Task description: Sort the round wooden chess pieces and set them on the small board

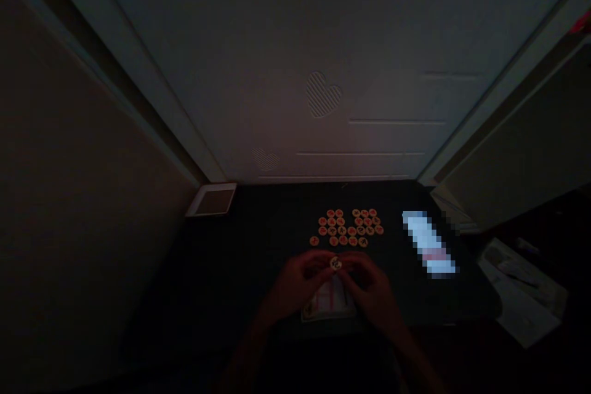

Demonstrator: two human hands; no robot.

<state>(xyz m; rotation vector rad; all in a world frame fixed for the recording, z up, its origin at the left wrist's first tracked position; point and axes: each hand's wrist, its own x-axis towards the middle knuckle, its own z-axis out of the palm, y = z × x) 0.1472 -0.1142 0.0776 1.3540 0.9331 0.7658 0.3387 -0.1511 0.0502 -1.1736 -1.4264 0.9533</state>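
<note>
A round Chinese chess piece point(335, 264) with a dark character faces me, pinched between the fingertips of both hands. My left hand point(302, 277) grips it from the left, and my right hand point(369, 280) from the right, both with bent fingers. Whether more pieces sit behind it is hidden. Just beyond my fingers, several more round Chinese chess pieces point(340, 221) lie flat in loose rows, marked with red or dark characters. Beneath my hands is a pale sheet or packet point(325, 305) with pink-red marks, partly covered by them.
The dark table point(221, 283) stands against a pale panel point(286, 55) with heart patterns. At the far left corner lies a shallow box or lid point(212, 200). A bright, blurred-out oblong point(428, 245) lies on the right. Lower down, past the right edge, are pale papers point(521, 314).
</note>
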